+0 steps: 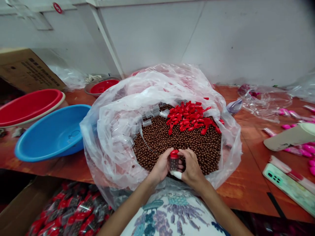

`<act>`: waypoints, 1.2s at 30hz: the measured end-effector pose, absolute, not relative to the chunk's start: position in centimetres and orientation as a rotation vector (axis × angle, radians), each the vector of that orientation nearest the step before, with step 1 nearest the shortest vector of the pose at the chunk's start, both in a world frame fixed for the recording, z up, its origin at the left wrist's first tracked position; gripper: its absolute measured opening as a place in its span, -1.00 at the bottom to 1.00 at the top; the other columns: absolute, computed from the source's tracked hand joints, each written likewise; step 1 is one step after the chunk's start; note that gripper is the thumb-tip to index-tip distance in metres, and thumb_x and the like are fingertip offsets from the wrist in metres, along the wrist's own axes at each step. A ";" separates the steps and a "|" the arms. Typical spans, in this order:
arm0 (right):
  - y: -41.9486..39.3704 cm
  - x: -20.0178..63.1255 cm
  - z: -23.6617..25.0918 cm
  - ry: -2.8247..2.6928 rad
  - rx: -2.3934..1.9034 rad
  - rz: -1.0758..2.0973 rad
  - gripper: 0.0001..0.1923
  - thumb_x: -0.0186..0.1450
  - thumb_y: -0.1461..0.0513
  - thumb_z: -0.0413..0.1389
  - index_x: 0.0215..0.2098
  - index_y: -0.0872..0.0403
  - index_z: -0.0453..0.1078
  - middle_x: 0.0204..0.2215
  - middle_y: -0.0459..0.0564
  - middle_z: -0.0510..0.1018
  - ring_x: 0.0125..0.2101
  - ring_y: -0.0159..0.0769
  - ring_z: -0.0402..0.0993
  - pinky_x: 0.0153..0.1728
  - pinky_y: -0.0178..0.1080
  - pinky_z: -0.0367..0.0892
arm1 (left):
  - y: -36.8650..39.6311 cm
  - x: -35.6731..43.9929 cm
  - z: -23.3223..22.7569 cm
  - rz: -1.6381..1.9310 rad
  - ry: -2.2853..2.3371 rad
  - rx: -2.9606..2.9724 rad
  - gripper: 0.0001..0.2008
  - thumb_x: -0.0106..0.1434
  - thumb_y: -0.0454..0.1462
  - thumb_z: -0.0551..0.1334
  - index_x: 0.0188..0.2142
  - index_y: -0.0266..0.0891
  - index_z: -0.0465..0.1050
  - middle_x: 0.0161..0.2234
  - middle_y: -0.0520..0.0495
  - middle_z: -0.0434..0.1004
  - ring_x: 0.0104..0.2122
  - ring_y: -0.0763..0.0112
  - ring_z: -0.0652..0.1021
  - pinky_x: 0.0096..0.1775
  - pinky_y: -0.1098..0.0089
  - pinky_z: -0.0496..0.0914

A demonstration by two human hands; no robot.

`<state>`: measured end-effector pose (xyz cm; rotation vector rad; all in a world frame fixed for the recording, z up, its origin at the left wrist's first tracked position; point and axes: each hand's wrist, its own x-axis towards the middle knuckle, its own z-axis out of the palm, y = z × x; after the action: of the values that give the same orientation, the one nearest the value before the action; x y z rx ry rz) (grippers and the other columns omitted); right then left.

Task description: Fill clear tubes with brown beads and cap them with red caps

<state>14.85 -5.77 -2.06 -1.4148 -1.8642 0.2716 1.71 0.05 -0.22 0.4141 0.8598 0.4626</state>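
Observation:
Between my two hands is a small clear plastic container [174, 164] with a red cap, filled with brown balls. My left hand [161, 166] grips it from the left side. On the right, my right hand [192, 167] holds it too, fingers at the red cap and a white wrap on one finger. Both hands are just above a heap of small brown balls [177, 141] in a large plastic bag [98, 131]. Red caps [189, 114] are piled at the back of the heap. Clear empty containers [123, 131] lie along its left.
At left stand a blue basin [54, 137] and a red basin [29, 106], with a cardboard box [27, 70] behind. Filled red-capped containers [73, 209] lie in a box below the table. A phone [290, 186], a pale cylinder [290, 136] and pink pieces [307, 149] are at right.

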 end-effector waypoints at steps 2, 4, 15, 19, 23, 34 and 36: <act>-5.9 14.7 -1.9 -1.901 -1.449 0.260 -0.20 0.07 0.22 0.14 0.21 0.07 -0.10 -0.06 0.11 0.31 0.00 -0.05 0.16 0.05 0.09 0.09 | 0.0 1.7 -0.2 0.479 0.866 0.422 -0.60 0.19 -0.04 0.05 -0.29 -0.33 0.45 -0.52 -0.12 0.53 -0.56 0.32 0.52 -0.47 0.34 0.39; -5.9 14.5 -1.7 -1.929 -1.496 0.263 -0.23 0.07 0.23 0.13 0.21 0.05 -0.05 -0.09 0.11 0.31 -0.02 -0.04 0.18 0.02 0.07 0.13 | 0.0 1.7 -0.1 0.516 0.885 0.421 -0.65 0.17 -0.08 0.08 -0.29 -0.32 0.45 -0.51 -0.10 0.53 -0.53 0.32 0.53 -0.46 0.35 0.40; -5.2 14.8 -0.5 -2.000 -1.576 0.227 -0.41 0.04 0.11 0.15 0.02 0.05 0.20 -0.05 0.12 0.30 -0.01 -0.03 0.17 0.05 0.06 0.05 | -0.1 2.4 -0.1 0.543 0.881 0.396 -0.47 0.14 0.10 0.07 -0.34 -0.37 0.45 -0.55 -0.14 0.53 -0.54 0.32 0.53 -0.43 0.35 0.41; -4.8 15.0 -0.3 -2.011 -1.584 0.210 -0.43 0.03 0.08 0.15 -0.01 0.06 0.23 -0.09 0.11 0.34 -0.04 -0.04 0.19 0.03 0.06 0.06 | 0.1 2.5 0.2 0.539 0.884 0.400 -0.41 0.12 0.15 0.04 -0.36 -0.38 0.46 -0.56 -0.16 0.52 -0.55 0.33 0.53 -0.44 0.35 0.42; -4.6 15.0 -0.3 -2.004 -1.556 0.238 -0.36 0.04 0.06 0.16 0.06 0.07 0.17 -0.06 0.13 0.33 -0.03 -0.03 0.20 0.02 0.05 0.08 | 0.2 2.4 0.1 0.523 0.863 0.401 -0.40 0.13 0.15 0.03 -0.37 -0.39 0.46 -0.57 -0.16 0.51 -0.57 0.34 0.52 -0.46 0.36 0.41; -4.3 15.5 -0.3 -2.028 -1.517 0.346 -0.24 0.07 0.08 0.16 0.18 0.05 0.01 0.03 0.14 0.28 0.01 -0.03 0.18 0.00 0.01 0.13 | 0.1 2.0 -0.3 0.669 0.923 0.564 -0.29 0.13 0.20 -0.05 -0.27 -0.45 0.45 -0.61 -0.14 0.49 -0.69 0.43 0.44 -0.60 0.46 0.31; -4.1 16.7 -0.8 -2.031 -1.547 0.331 -0.30 0.13 0.17 0.12 0.19 0.04 0.00 0.05 0.11 0.26 0.02 -0.07 0.17 -0.03 -0.03 0.17 | 0.2 1.7 0.2 0.787 0.899 0.654 -0.30 0.15 0.18 -0.07 -0.16 -0.41 0.42 -0.57 -0.12 0.51 -0.69 0.47 0.43 -0.61 0.48 0.29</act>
<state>16.74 -4.06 -0.76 -1.5466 -2.0313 0.3306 1.71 0.24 0.18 0.6536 0.8987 0.7871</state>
